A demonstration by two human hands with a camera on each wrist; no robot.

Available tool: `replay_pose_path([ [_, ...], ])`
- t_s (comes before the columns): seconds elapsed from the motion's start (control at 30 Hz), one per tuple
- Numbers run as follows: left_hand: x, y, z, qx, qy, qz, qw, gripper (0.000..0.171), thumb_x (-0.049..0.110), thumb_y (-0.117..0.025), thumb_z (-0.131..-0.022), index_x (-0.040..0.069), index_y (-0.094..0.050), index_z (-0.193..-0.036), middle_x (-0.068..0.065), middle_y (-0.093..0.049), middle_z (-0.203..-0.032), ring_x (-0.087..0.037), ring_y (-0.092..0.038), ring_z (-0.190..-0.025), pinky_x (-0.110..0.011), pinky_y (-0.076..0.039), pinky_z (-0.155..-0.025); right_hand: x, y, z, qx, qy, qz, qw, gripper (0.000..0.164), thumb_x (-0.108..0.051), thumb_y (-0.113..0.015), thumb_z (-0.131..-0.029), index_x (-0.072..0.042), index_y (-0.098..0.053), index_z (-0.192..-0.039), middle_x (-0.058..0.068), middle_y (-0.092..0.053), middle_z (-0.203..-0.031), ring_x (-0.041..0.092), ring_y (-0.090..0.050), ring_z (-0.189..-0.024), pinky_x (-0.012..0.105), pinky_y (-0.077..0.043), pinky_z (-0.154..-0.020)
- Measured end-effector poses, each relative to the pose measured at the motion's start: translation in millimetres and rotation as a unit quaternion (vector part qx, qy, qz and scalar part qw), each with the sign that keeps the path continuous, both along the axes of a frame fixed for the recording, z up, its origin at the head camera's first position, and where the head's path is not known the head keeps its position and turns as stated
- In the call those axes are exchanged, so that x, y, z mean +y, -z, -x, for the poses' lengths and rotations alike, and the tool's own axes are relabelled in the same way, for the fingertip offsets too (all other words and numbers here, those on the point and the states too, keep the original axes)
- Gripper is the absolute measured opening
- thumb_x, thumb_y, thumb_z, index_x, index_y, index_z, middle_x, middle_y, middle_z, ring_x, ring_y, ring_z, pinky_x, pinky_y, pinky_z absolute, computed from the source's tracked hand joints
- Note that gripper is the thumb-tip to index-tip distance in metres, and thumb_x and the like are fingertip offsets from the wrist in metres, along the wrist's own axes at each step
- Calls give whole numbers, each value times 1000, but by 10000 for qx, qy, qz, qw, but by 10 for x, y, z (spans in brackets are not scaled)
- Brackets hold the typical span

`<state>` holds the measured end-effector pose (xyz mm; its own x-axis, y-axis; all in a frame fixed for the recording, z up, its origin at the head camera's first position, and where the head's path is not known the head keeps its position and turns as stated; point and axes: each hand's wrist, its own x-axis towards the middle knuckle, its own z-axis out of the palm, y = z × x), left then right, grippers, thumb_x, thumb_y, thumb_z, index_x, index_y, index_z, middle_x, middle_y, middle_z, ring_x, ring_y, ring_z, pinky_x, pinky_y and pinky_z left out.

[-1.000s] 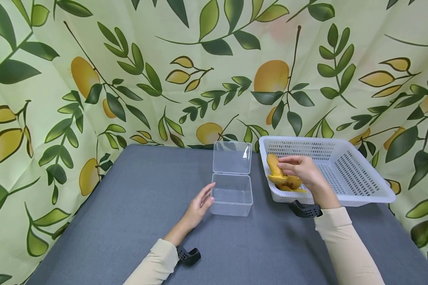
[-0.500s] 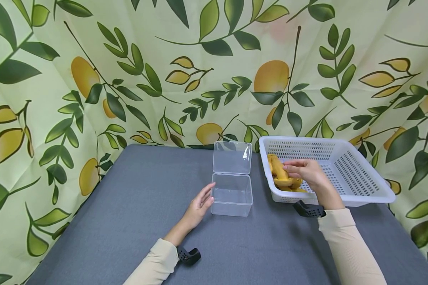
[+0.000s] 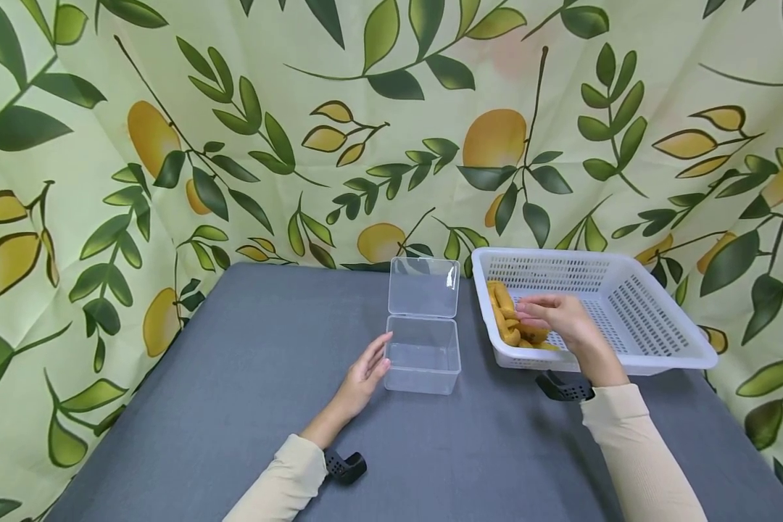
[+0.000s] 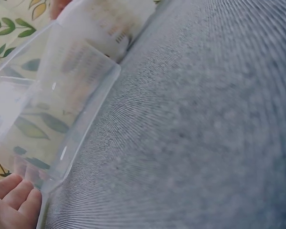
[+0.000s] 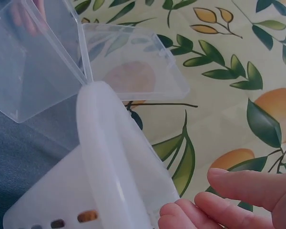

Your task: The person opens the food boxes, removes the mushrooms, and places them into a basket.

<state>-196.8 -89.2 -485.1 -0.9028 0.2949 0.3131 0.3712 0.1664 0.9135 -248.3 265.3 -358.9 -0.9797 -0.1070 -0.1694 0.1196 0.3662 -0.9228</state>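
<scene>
My left hand (image 3: 360,380) rests its outstretched fingers against the left side of a clear hinged plastic box (image 3: 423,373), whose lid stands raised at the back; the left wrist view shows these fingertips (image 4: 19,193) at the box's corner. Over the left part of a white slotted basket (image 3: 665,362), my right hand (image 3: 561,319) hovers with nothing between its thumb and fingers. Beside its fingertips lie several yellow, elongated, banana-like pieces (image 3: 501,312), some brown-spotted, their exact kind unclear. In the right wrist view, the basket's rim (image 5: 109,152) hides those pieces except through the slots.
A grey cloth-covered table (image 3: 287,312) lies under everything. Behind it hangs a curtain (image 3: 267,94) printed with leaves and fruit. The clear box stands just left of the basket, with a narrow strip of table between them.
My right hand has let go of a yellow piece and drawn slightly right. That piece, earlier upright in the fingers, has settled among the others in the basket. My left hand has stayed put.
</scene>
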Motion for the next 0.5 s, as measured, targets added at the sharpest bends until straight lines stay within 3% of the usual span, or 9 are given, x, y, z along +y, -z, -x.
replay_pose_path([
  [0.13,16,-37,16,14,-20,38,10000,49,7,-45,-99,2,-35,-147,-25,-37,-153,-46,-36,-140,-51,-36,-113,-27,-9,-10,85,61,21,9999,52,-17,-59,-96,18,-45,-133,-19,-67,-84,-3,-69,-82,21,-60,-82],
  [0.33,16,-27,95,231,-113,96,9996,48,8,-47,-99,5,-38,-146,-23,-38,-153,-42,-37,-141,-51,-36,-115,-124,-15,-16,360,173,-50,9992,51,-19,-58,-96,17,-48,-131,-19,-66,-82,-3,-69,-80,24,-61,-82],
  [0.43,-3,-2,142,394,-289,202,9986,47,10,-50,-98,7,-43,-144,-22,-38,-153,-39,-36,-143,-54,-37,-114,-173,-18,-15,482,271,-279,9981,49,-22,-59,-96,15,-52,-128,-11,-70,-86,-3,-69,-78,24,-61,-81],
  [0.5,-36,-50,148,549,-528,437,9961,47,13,-52,-97,10,-46,-143,-22,-39,-152,-39,-36,-143,-57,-38,-113,-195,-22,-9,711,414,-611,9947,47,-24,-58,-96,13,-55,-126,2,-74,-93,-4,-68,-77,24,-62,-81],
])
